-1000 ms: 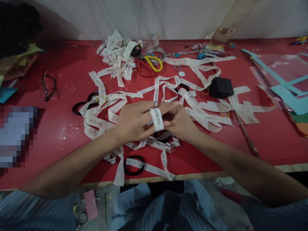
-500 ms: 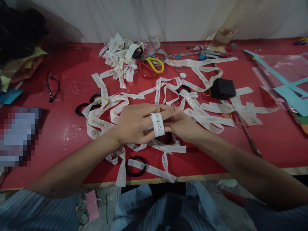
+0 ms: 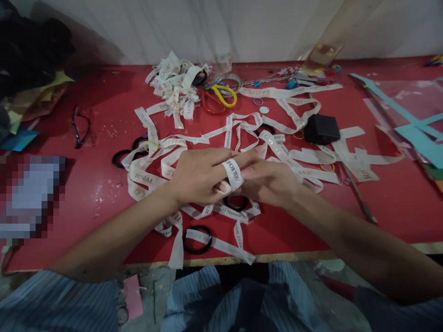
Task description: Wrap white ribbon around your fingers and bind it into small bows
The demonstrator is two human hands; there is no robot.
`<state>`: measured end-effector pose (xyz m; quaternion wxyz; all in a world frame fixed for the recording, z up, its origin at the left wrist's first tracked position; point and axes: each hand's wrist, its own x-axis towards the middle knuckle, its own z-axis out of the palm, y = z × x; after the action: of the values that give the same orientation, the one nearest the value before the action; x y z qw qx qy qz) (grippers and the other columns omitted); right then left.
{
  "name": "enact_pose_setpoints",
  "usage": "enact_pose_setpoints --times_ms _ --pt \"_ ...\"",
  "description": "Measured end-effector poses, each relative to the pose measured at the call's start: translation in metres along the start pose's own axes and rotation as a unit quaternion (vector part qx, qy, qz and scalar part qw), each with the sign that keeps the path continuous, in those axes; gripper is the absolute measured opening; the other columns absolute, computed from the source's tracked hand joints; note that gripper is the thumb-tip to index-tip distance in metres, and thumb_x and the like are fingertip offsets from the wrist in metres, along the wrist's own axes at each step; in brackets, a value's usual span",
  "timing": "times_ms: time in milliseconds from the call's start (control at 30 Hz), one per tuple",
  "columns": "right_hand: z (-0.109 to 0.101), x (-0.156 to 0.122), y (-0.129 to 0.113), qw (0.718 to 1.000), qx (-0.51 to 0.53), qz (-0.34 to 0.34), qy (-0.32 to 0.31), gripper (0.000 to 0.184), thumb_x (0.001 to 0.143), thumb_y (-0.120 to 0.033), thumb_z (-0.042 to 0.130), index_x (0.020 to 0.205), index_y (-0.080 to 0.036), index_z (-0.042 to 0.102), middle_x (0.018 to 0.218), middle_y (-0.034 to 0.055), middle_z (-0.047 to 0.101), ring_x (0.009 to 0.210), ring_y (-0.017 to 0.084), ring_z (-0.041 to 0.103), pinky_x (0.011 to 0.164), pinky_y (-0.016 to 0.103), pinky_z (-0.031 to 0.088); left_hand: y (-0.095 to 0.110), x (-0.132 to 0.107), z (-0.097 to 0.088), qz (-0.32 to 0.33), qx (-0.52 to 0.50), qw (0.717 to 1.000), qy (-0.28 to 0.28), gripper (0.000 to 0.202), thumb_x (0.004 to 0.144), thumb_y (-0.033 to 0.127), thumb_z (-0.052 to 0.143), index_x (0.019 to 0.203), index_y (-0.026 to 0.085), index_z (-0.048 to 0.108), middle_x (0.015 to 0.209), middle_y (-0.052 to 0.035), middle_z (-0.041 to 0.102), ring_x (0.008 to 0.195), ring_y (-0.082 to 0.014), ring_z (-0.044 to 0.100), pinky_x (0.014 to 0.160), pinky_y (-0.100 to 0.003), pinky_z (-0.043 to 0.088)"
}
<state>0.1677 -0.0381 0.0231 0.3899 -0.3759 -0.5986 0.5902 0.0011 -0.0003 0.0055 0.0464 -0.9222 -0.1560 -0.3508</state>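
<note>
A white printed ribbon reading "FOR YOU" loops around the fingers of my left hand, which is closed with its back up. My right hand meets it at the fingertips, its fingers pinched together at the ribbon's edge; the exact grip is partly hidden. Beneath both hands lies a tangle of printed ribbon with gold and black lettering. A black ring shows just under the hands, and another black ring lies closer to the table's front edge.
Behind the hands lie a heap of cut ribbons and scissors with yellow and red handles. A black box stands to the right, near a thin rod. Glasses and a blurred-out device are on the left.
The ribbon loop has shifted right and tilted on the left fingers. My right hand has turned slightly, its thumb showing more. A ribbon strip below the hands has drawn in.
</note>
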Motion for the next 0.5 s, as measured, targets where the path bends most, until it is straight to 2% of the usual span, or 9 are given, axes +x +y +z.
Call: enact_pose_setpoints --times_ms 67,133,200,300,400,500 --pt "0.0 -0.001 0.002 0.99 0.112 0.048 -0.066 0.013 0.072 -0.03 0.061 0.072 -0.022 0.051 0.065 0.0002 0.062 0.066 0.016 0.066 0.068 0.033 0.058 0.001 0.0 0.001 0.004 0.013 1.0 0.021 0.044 0.094 0.033 0.044 0.133 0.016 0.056 0.073 0.0003 0.064 0.065 -0.0123 0.061 0.049 -0.028 0.031" --pt "0.0 -0.002 0.005 0.977 0.178 0.081 -0.085 0.025 0.066 -0.025 0.074 0.075 -0.021 0.052 0.067 -0.002 0.063 0.07 0.015 0.067 0.07 0.029 0.057 0.001 -0.001 0.002 0.004 0.026 0.999 0.028 0.046 0.095 0.035 0.041 0.135 0.016 0.054 0.074 0.0001 0.064 0.065 -0.0124 0.062 0.048 -0.028 0.03" --pt "0.001 -0.003 0.009 0.98 0.172 0.08 -0.058 0.034 0.062 -0.021 0.082 0.079 -0.019 0.053 0.068 -0.0039 0.063 0.069 0.013 0.067 0.067 0.025 0.057 0.0 -0.003 0.003 -0.008 0.032 0.999 0.02 0.049 0.095 0.035 0.041 0.139 0.017 0.05 0.074 -0.0002 0.064 0.064 -0.0127 0.062 0.048 -0.028 0.03" --pt "0.004 -0.002 0.015 0.986 0.152 0.065 0.003 0.043 0.062 -0.021 0.085 0.09 -0.02 0.052 0.075 -0.0046 0.065 0.074 0.013 0.068 0.071 0.026 0.058 -0.004 -0.007 0.006 -0.033 0.032 0.999 0.002 0.05 0.095 0.032 0.039 0.143 0.017 0.046 0.072 0.0 0.064 0.061 -0.0127 0.06 0.048 -0.027 0.029" --pt "0.008 -0.002 0.02 0.99 0.118 0.043 0.065 0.048 0.066 -0.022 0.082 0.1 -0.023 0.048 0.082 -0.0042 0.066 0.078 0.013 0.069 0.077 0.029 0.059 -0.006 -0.01 0.008 -0.062 0.045 0.997 -0.024 0.051 0.095 0.033 0.036 0.143 0.019 0.045 0.071 0.0007 0.065 0.058 -0.0126 0.059 0.047 -0.027 0.028" --pt "0.014 -0.005 0.023 0.993 0.018 0.008 0.117 0.043 0.075 -0.022 0.074 0.107 -0.024 0.044 0.087 -0.0016 0.066 0.081 0.015 0.068 0.076 0.03 0.059 -0.005 -0.012 0.011 -0.085 0.046 0.995 -0.027 0.051 0.093 0.029 0.04 0.142 0.017 0.046 0.076 -0.0008 0.069 0.059 -0.0134 0.06 0.049 -0.026 0.031"
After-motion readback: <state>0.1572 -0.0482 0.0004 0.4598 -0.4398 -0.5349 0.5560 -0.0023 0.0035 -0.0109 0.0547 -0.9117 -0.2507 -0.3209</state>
